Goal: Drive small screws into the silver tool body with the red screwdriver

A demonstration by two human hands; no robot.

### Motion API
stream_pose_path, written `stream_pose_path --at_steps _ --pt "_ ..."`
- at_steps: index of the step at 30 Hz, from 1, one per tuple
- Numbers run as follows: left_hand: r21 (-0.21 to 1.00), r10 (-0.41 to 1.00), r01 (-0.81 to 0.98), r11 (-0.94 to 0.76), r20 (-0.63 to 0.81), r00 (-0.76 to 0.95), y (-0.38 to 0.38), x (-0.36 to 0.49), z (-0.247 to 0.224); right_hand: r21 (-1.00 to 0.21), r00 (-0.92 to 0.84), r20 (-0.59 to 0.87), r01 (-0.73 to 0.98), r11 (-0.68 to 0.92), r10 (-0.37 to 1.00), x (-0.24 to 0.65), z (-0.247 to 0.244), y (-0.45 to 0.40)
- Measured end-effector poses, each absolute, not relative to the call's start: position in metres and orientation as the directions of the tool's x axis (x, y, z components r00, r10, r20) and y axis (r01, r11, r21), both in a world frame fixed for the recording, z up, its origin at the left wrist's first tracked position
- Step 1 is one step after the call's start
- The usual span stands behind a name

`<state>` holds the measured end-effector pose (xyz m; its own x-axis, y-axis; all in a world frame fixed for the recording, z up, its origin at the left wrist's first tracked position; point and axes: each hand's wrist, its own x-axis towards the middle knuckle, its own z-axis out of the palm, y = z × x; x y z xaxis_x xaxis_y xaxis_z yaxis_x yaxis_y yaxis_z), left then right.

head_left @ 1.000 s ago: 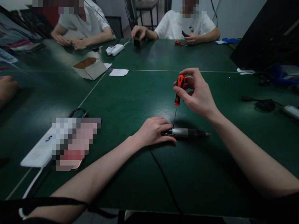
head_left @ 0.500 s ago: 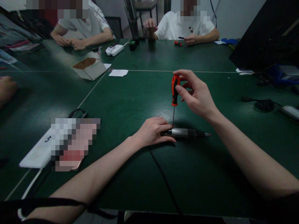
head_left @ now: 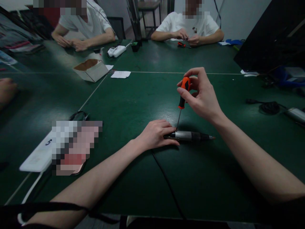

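On the green table lies a silver and black pen-shaped electric tool (head_left: 188,136), its pointed tip to the right. My left hand (head_left: 158,135) grips its rear end between thumb and fingers, hiding that part. An orange and black screwdriver (head_left: 182,101) is in the fingers of my right hand (head_left: 201,95). Its thin shaft slants down to the left, and the tip meets the top of the tool beside my left fingertips. What the tip touches there is too small to make out. A black cord (head_left: 168,183) runs from under my left hand toward the table's near edge.
To the left are a white power strip (head_left: 35,156) and a blurred pink phone-like object (head_left: 78,149). An open cardboard box (head_left: 92,71) and a paper slip (head_left: 120,74) lie farther back. A coiled black cable (head_left: 269,107) is at right. Co-workers sit across the table.
The screwdriver's handle has tilted to the right, and my right fingers have shifted around it. My left hand and the tool stay put. A co-worker's raised hand has come down to their other hand.
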<state>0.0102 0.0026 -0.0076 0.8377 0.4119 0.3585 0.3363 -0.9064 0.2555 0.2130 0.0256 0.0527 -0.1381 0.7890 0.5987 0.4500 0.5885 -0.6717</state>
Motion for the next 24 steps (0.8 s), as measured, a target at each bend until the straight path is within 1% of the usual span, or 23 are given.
stream_pose_path --at_steps 6,12,14,24 --pt "0.254 0.407 0.331 -0.909 0.365 0.837 0.0020 0.0098 -0.0084 -0.659 -0.194 0.569 0.474 0.584 0.799 0.2125 0.0564 0.0240" --pt "0.255 0.409 0.333 -0.908 0.364 0.837 0.0016 0.0098 -0.0086 -0.676 -0.085 0.595 0.484 0.555 0.799 0.2135 0.0528 0.0270" --pt "0.253 0.407 0.331 -0.909 0.370 0.835 0.0016 0.0100 -0.0082 -0.679 -0.076 0.598 0.480 0.555 0.798 0.2136 0.0518 0.0274" --pt "0.257 0.408 0.330 -0.908 0.370 0.834 0.0019 0.0099 -0.0093 -0.699 -0.185 0.532 0.456 0.551 0.827 0.2129 0.0556 0.0242"
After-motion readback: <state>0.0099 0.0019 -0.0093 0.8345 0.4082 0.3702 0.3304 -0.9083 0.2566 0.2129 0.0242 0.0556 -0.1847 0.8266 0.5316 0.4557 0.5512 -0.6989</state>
